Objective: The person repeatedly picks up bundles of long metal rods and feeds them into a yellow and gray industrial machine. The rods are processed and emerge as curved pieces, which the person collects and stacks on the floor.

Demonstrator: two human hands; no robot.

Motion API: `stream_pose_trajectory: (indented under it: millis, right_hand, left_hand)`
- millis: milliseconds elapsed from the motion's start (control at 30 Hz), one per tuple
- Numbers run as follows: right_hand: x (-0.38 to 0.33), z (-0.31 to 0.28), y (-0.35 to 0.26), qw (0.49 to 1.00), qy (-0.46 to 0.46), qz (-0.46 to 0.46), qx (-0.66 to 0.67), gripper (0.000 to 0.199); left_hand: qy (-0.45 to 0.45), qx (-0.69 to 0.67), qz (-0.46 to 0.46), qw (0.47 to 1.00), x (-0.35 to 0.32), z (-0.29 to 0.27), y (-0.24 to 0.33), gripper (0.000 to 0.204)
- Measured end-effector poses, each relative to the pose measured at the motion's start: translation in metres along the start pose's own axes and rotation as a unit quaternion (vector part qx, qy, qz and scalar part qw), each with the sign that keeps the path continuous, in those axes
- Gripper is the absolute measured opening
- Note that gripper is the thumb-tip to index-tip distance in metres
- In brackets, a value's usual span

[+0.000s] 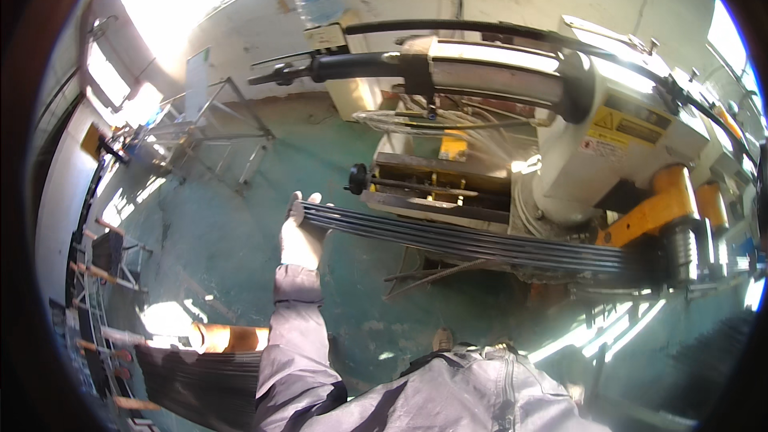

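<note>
My left hand [302,236], in a pale glove, is closed around the left end of a bundle of long, thin dark rods [464,238]. The rods lie side by side and stretch across to the right. Their far right part runs in front of a machine with a yellow arm [652,212] and a ribbed dark cylinder [682,252]. Whether they are solid or hollow cannot be made out. My right hand does not show.
A light machine body [596,156] with a long horizontal arm [488,72] stands ahead, a black hand knob [357,179] below it. Metal frames [232,140] stand at the far left. More dark rods [200,384] lie low on the left, beside an orange cylinder [228,338].
</note>
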State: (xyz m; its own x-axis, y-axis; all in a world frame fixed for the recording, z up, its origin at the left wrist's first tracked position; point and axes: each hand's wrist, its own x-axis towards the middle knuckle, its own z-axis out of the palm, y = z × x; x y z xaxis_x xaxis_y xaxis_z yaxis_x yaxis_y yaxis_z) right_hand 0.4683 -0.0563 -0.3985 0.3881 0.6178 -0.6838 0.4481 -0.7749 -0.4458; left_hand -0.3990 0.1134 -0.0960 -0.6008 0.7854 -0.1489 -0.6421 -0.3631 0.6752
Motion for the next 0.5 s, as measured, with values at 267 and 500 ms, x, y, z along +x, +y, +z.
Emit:
stream_pose_trajectory:
  millis: [267, 500]
  right_hand:
    - [-0.004, -0.005, -0.066, 0.994, 0.023, -0.064, -0.082, 0.043]
    - [0.007, -0.017, -0.165, 0.975, -0.026, -0.174, -0.137, 0.050]
  left_hand:
    - [0.042, 0.180, -0.012, 0.983, -0.007, -0.006, 0.006, 0.054]
    - [0.071, 0.124, 0.078, 0.987, 0.002, -0.012, -0.017, 0.060]
